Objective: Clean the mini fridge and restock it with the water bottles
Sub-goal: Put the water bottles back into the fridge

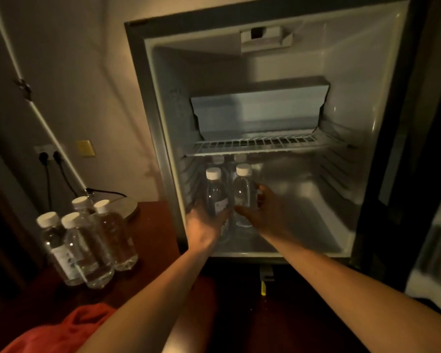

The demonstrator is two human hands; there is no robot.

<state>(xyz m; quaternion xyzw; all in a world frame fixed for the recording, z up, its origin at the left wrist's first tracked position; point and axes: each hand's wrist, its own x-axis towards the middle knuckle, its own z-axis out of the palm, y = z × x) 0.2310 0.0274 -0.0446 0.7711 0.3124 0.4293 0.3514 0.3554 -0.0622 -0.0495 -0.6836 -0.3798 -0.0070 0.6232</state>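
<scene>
The mini fridge (341,225) stands open in front of me. On its floor at the left stand water bottles with white caps. My left hand (204,225) grips the front left bottle (214,192) low on its body. My right hand (260,212) grips the front right bottle (243,189), fingers curled round its side. Two more caps (239,157) show behind them under the wire shelf (265,143). Several more bottles (87,240) stand in a group on the wooden surface at the left.
A red cloth (69,327) lies at the bottom left. Two black plugs sit in a wall socket (49,155) with cables running down behind the bottles. The open fridge door (433,225) stands at the right. A freezer box (260,110) sits above the shelf.
</scene>
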